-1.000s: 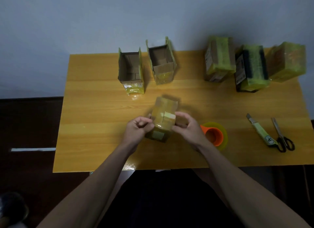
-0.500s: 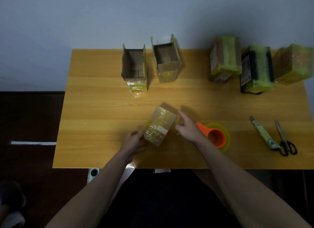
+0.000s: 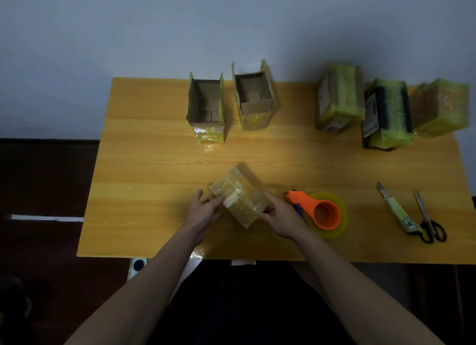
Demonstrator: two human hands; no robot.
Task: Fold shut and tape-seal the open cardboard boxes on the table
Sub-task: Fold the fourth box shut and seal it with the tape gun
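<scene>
Boxes: two open [image 3: 206, 107], perhaps four sealed [image 3: 238, 198].

Looks like a plain packing station in a bare room: wooden table [image 3: 154, 164] pushed against a blank grey wall [image 3: 231, 22], dark floor [image 3: 46, 185] left of the table, tape dispenser [image 3: 319, 213], utility knife [image 3: 396, 210] and scissors [image 3: 428, 223] on the table's right side.

left grip [image 3: 203, 210], right grip [image 3: 282, 217], both seemingly clasping

The wooden table [image 3: 144, 164] carries two open boxes [image 3: 206, 110], three sealed boxes [image 3: 340, 95], a taped box [image 3: 239, 198], tape dispenser [image 3: 322, 213], knife [image 3: 396, 208] and scissors [image 3: 427, 218].
</scene>
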